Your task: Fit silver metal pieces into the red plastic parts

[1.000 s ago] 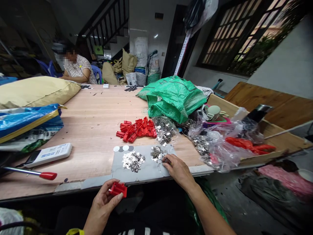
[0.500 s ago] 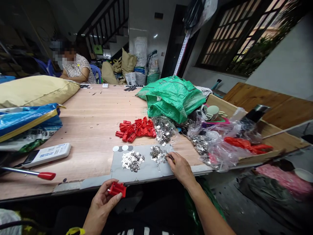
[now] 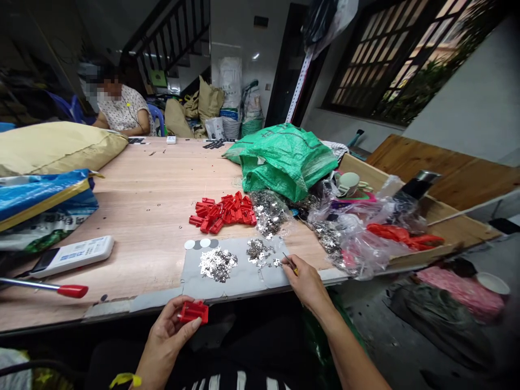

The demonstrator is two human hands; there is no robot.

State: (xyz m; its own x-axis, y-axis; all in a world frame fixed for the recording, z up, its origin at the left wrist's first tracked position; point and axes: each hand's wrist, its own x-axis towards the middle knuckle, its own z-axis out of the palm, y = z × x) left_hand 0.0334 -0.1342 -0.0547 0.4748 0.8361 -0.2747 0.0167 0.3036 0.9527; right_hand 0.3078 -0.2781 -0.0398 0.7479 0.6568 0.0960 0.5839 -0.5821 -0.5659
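while seated at the near edge of a wooden table [image 3: 154, 200], left hand [image 3: 166, 338] low at 6 o'clock, fingers clamped on a small red plastic clip [image 3: 194, 312], held just below the table edge. right hand [image 3: 306, 281] at about 4 o'clock from the clip, resting on the table edge, fingers pinched shut on a thin tweezer-like tool [image 3: 291, 262], tip touching the grey mat [image 3: 239, 279] beside small silver metal pieces [image 3: 260, 252]. hands well apart. on the same mat, at 9 o'clock from the tool tip, a second pile of silver pieces [image 3: 217, 264]. beyond the mat at 12 o'clock, a heap of red clips [image 3: 222, 212], with a clear bag of silver pieces [image 3: 271, 212] just beside it at 3 o'clock. further back, a green sack [image 3: 284, 157]. at 9 o'clock, a white remote control [image 3: 71, 255] and a red-tipped rod [image 3: 44, 286]. far across the table at 11 o'clock, another person [image 3: 122, 111] sitting.
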